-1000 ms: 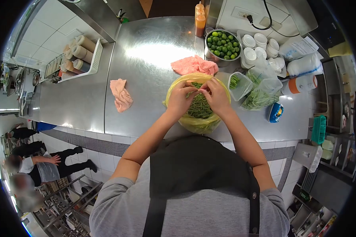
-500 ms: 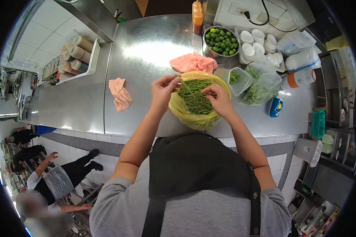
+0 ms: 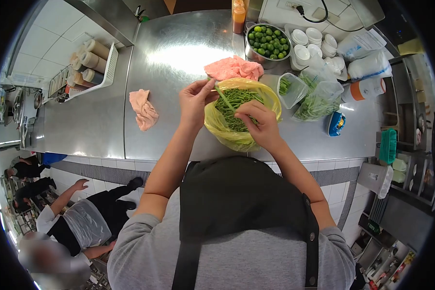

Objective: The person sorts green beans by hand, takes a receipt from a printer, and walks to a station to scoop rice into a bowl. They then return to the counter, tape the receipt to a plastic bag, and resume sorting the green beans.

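A yellow plastic bag (image 3: 270, 93) stands open on the steel counter, filled with thin green beans (image 3: 240, 99). Over its left rim, my left hand (image 3: 194, 104) pinches the upper end of one long green bean (image 3: 225, 99) between thumb and fingertips. That bean slants down to the right across the bag's mouth. My right hand (image 3: 260, 123) is closed at the bean's lower end, thumb against fingers; its fingertips partly hide that end. Some beans in the bag are covered by my right hand.
Pink cloths (image 3: 234, 68) lie behind the bag and to the left (image 3: 143, 110). Right of it are a clear container (image 3: 295, 94) and a bag of greens (image 3: 319, 105). A bowl of limes (image 3: 251, 52), sauce bottles (image 3: 238, 21) and white cups (image 3: 302, 54) stand behind. A co-worker (image 3: 84, 222) is at left.
My right hand has moved left and down to the lower end of the bean. My left hand keeps its pinch and sits slightly higher and further left. The whole view has shifted a little.
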`<state>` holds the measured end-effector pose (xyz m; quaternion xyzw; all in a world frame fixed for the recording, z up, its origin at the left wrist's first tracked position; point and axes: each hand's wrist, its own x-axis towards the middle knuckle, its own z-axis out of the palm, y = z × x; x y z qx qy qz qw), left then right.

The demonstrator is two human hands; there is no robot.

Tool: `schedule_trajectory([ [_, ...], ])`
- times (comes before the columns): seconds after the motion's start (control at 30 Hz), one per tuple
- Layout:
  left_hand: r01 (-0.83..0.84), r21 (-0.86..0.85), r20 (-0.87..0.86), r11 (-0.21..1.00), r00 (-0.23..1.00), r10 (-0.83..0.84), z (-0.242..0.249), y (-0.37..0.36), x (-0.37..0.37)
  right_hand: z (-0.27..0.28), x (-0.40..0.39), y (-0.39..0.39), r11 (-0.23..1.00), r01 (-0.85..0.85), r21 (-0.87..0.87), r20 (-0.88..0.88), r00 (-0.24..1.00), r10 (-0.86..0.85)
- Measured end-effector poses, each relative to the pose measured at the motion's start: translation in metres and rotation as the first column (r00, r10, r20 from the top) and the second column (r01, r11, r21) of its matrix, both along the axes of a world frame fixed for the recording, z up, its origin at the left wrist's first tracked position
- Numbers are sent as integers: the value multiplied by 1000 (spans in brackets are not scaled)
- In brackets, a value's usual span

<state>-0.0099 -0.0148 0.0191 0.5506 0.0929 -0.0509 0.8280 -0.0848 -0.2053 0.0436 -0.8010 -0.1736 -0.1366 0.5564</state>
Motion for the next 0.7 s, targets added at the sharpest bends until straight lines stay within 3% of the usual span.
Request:
schedule_trajectory([
  [0.03,38,-52,-41,998,998,-40,1,-5,-2,5,1,-3,1000,-3,-2,-2,1000,3],
  [0.1,57,-124,-95,991,993,-69,5,-13,-4,11,3,-13,980,-198,36,-121,972,201],
  [0.23,13,-131,-118,991,993,-29,-3,-8,11,6,14,-28,958,-286,-24,-208,938,275],
  [0.3,94,-81,-97,992,990,-102,1,-6,9,-17,24,-33,941,-151,-303,-327,944,47],
  [0.33,172,-28,-78,985,982,-174,2,-6,8,-33,29,-34,941,-150,-302,-330,943,44],
  [0.4,178,-17,-96,984,979,-179,2,-10,1,-61,39,-31,819,-112,-562,-232,972,-26],
  [0.57,225,46,-49,973,974,-223,-23,-7,-3,-96,63,-2,839,-86,-538,-214,976,-37],
  [0.7,319,382,-96,867,947,-306,-29,-8,-10,-95,67,-1,753,-67,-655,-183,981,-72],
])
